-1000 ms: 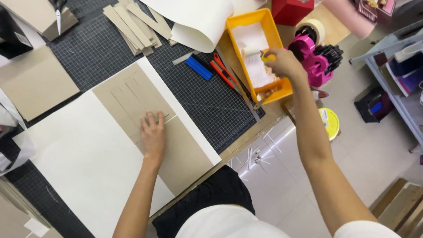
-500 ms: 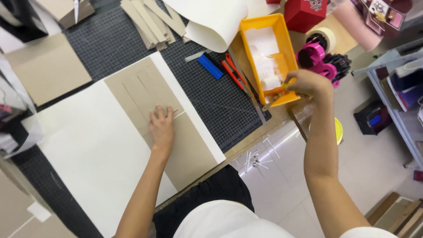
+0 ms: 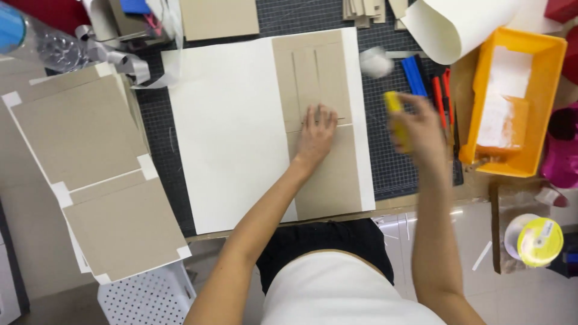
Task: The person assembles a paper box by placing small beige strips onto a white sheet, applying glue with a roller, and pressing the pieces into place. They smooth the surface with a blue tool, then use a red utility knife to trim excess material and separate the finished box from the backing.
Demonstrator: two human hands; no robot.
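My left hand [image 3: 315, 133] lies flat, fingers spread, on grey cardboard pieces [image 3: 318, 174] laid on a large white sheet [image 3: 232, 132]. My right hand [image 3: 421, 129] hovers blurred over the dark cutting mat [image 3: 391, 162], just right of the sheet, closed around a small tool with a yellow handle [image 3: 394, 103] and a white fluffy head [image 3: 376, 62]. The tool's head hangs above the sheet's right edge.
An orange tray [image 3: 536, 153] with white paste stands at the right. A blue tool [image 3: 414, 75] and red pens [image 3: 441, 96] lie beside it. Taped cardboard panels [image 3: 90, 174] lie at the left, a rolled white sheet [image 3: 457, 27] at the top, a yellow tape roll [image 3: 540, 241] lower right.
My right hand has left the orange tray and moved left toward the sheet, carrying the yellow-handled tool. The camera view has shifted. My left hand stays on the cardboard.
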